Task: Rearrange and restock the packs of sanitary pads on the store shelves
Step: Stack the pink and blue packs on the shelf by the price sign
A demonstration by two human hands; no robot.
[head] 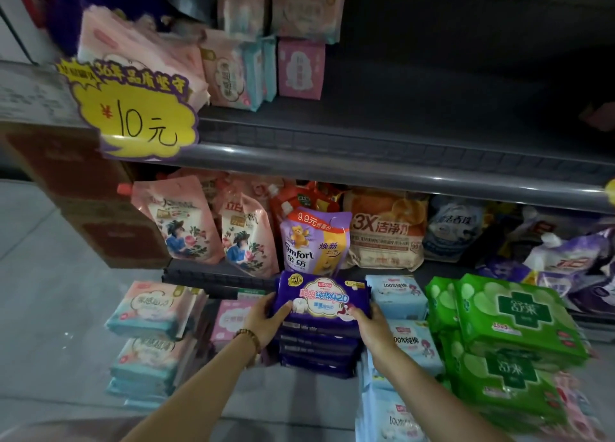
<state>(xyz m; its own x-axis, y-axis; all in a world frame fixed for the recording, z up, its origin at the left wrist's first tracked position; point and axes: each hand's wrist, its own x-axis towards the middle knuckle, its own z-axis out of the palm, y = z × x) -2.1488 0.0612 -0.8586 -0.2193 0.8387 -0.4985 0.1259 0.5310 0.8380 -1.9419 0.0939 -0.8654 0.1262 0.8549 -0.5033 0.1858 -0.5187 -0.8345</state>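
Purple pack [324,300] gripped at both ends, atop a stack [316,352] of like packs.
Left hand [266,318] and right hand [369,325] clamp it, thumbs on top, fingers hidden underneath; the upper shelf's [399,125] right side is too dark to read.

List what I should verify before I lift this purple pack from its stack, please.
1. Left hand and right hand grip the purple pack at its two ends: ok.
2. Only one pack taken from the purple stack: cannot tell.
3. Bare room on the middle shelf, right of the pink packs: ok.
4. Printed front faces up: ok.
5. Gap to the Comfort pouch behind: cannot tell.
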